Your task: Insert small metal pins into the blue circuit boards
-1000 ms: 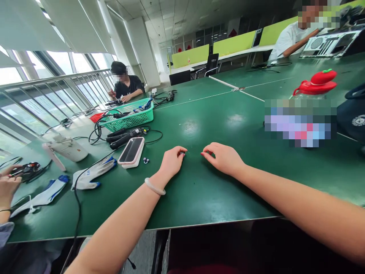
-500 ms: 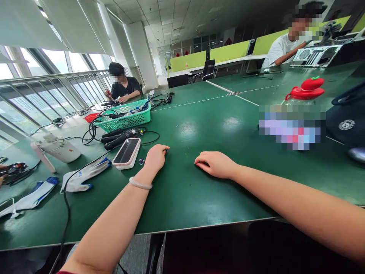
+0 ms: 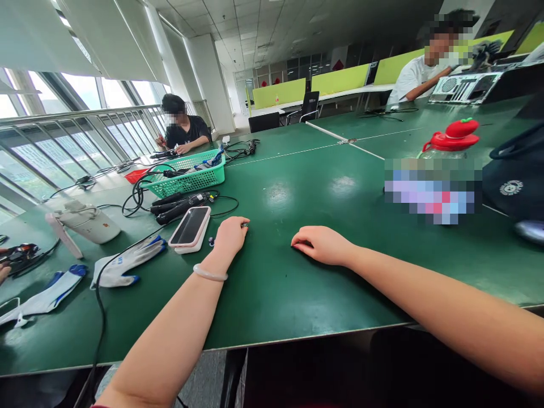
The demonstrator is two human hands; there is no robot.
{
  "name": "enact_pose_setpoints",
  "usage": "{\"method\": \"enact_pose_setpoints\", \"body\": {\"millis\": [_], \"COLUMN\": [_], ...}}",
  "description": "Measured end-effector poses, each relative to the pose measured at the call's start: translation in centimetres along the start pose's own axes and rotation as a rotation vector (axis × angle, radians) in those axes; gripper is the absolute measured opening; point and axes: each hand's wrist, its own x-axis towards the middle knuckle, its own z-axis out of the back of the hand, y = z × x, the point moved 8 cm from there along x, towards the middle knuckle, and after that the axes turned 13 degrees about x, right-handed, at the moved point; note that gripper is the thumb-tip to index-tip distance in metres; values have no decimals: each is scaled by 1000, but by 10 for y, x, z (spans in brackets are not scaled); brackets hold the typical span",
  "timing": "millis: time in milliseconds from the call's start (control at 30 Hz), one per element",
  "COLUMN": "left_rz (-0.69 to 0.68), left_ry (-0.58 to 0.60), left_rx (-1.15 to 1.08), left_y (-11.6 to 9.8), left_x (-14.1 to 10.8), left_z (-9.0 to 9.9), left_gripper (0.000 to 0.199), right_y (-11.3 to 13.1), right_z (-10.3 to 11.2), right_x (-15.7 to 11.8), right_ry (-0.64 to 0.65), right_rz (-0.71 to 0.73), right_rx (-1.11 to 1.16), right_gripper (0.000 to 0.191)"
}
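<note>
My left hand (image 3: 230,234) rests on the green table (image 3: 272,294), its fingers curled round a small, dark, shiny thing (image 3: 245,225) whose kind I cannot make out. Just left of that hand lies a phone in a pale pink case (image 3: 189,229). Between phone and wrist sits another tiny shiny piece (image 3: 211,241), partly hidden by the hand. My right hand (image 3: 322,243) lies on its side on the tabletop, thumb and fingertips drawn together with a small gap behind them. I see nothing in it.
A green basket of cables (image 3: 187,180) stands beyond the phone, with black handheld tools (image 3: 181,207) in front. Gloves (image 3: 125,262), a black cable (image 3: 100,303) and a white bottle (image 3: 91,221) lie left. A red-lidded bottle (image 3: 453,139) and dark bag (image 3: 514,170) stand right. Two people sit across.
The thing in my left fingers shows slightly more, and those fingers have shifted a little. My right hand stays almost still. The view has turned very slightly.
</note>
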Motion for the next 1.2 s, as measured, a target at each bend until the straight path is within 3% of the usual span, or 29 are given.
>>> {"method": "enact_pose_setpoints", "body": {"millis": [267, 700, 933, 1100, 1200], "left_rz": [39, 10, -97, -234, -260], "left_ry": [2, 13, 90, 214, 286], "left_rx": [-28, -222, -347, -713, -909], "left_y": [7, -9, -49, -91, -103], "left_x": [2, 2, -6, -28, -38], "left_z": [-6, -11, -19, -22, -24], "left_gripper": [23, 28, 27, 25, 27], "right_y": [1, 3, 2, -4, -5], "right_z": [1, 1, 2, 4, 4], "right_x": [0, 2, 2, 3, 3], "right_ry": [1, 2, -23, -67, -78], "right_rz": [-24, -36, -50, -98, -83], "right_rx": [-3, -10, 12, 22, 39], "right_gripper": [21, 20, 19, 22, 28]}}
